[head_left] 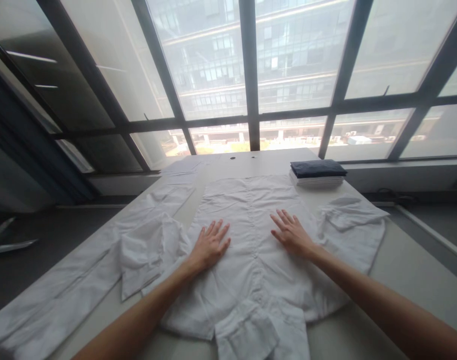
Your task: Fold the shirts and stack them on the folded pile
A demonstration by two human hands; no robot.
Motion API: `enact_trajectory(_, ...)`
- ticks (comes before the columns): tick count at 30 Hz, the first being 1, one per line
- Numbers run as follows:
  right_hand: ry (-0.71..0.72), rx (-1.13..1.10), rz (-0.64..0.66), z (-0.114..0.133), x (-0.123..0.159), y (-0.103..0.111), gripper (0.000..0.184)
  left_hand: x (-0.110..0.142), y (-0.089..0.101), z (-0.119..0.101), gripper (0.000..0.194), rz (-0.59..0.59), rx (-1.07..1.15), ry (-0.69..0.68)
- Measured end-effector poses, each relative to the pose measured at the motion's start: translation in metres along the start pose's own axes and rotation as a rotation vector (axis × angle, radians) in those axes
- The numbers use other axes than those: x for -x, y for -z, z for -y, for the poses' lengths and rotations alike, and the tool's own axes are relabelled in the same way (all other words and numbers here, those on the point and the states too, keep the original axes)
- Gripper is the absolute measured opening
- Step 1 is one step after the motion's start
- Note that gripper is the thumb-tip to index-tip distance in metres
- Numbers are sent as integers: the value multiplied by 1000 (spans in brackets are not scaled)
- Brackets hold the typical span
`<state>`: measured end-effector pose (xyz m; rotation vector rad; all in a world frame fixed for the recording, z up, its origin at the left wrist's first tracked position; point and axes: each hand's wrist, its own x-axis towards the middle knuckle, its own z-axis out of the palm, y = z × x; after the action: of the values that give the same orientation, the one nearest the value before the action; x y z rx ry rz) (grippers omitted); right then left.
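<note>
A white button-front shirt (239,270) lies spread over the table, its row of buttons running down the middle. My left hand (210,245) rests flat on the left half of the shirt, fingers apart. On the right half, my right hand (291,232) lies palm down with its fingers spread. Neither hand grips the cloth. The collar end is toward me, and one sleeve-like part (153,250) is bunched at the left. Another bunched part (350,220) lies to the right. Wrinkles cross the fabric.
A folded stack of white cloth (318,182) with a dark folded garment (318,168) on top stands at the back right of the white table (408,260). More white cloth (81,270) stretches along the left edge. Large windows (213,60) rise behind the table.
</note>
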<state>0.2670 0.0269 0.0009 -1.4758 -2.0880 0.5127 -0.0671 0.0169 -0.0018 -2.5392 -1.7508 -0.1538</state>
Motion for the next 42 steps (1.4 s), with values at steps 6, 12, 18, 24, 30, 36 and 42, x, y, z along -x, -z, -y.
enact_trajectory(6,16,210,128,-11,25,-2,63,12,1,0,57,7,9,-18)
enact_trajectory(12,-173,-869,10,28,-41,-6,41,-53,17,-15,55,-30,83,-50)
enact_trajectory(18,-464,-1696,154,36,-110,-31,49,-129,0,-32,51,-21,111,-7)
enact_trajectory(24,-626,-1707,-348,-64,-137,21,49,-135,-19,-18,58,43,183,-29)
enact_trajectory(30,-600,-1629,-560,-83,-158,47,48,-159,2,-25,61,-12,710,-147)
enact_trajectory(36,-562,-1751,-163,-35,-178,-6,53,-184,11,-31,42,326,1828,-53)
enact_trajectory(42,-665,-1765,-134,-54,-184,1,55,-193,16,67,27,94,2005,545)
